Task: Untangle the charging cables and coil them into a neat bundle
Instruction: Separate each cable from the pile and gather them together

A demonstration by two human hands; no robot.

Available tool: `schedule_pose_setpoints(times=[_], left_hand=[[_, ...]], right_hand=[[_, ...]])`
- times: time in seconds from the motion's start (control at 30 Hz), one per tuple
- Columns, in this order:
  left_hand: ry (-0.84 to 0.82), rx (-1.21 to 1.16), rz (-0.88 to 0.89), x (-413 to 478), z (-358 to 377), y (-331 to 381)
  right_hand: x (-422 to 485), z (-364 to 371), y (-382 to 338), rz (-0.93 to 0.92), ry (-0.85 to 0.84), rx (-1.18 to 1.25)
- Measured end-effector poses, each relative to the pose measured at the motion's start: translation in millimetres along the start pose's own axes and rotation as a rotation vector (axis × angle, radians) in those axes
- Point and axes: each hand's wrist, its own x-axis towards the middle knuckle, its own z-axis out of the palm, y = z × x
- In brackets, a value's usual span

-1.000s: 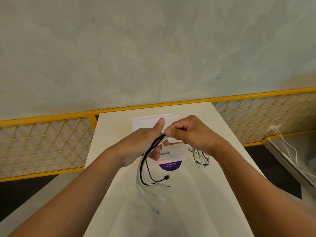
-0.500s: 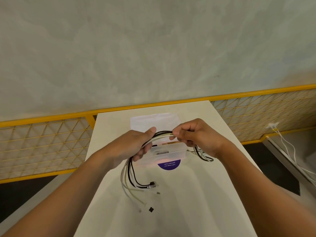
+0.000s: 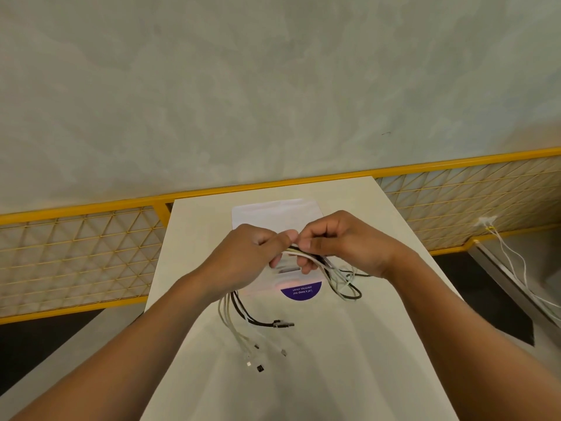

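A bunch of black and white charging cables runs between both hands above the middle of the pale table. My left hand grips the bunch at its left part, and the loose plug ends hang down from it onto the table. My right hand pinches the same bunch just to the right, thumb tips nearly touching. Below my right hand a loop of cable droops to the table.
A clear plastic box with a purple round label lies under my hands, with a white sheet behind it. A yellow mesh railing borders the table. White wires trail at the right along a ledge.
My hands have come close together on the cables. The loop on the right has slipped lower and the plug ends on the left now lie further out on the table.
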Motion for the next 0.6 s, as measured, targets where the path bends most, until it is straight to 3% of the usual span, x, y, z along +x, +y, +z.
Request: schedule_pose_setpoints(times=[0.1,0.23,0.6], left_hand=[[-0.033,0.042,0.037,-2.2,-1.3,2.4],[-0.036,0.004,0.118,-3.9,-3.8,2.3],[-0.017,0.020,0.165,-7.0,-18.6,3.8]], right_hand=[[2.3,-3.9,1.3,-0.019,0.017,-0.170],[1.9,-6.1,-6.3,-0.036,0.044,-0.212],[-2.5,-10.4,-14.0,-0.038,0.009,-0.056]])
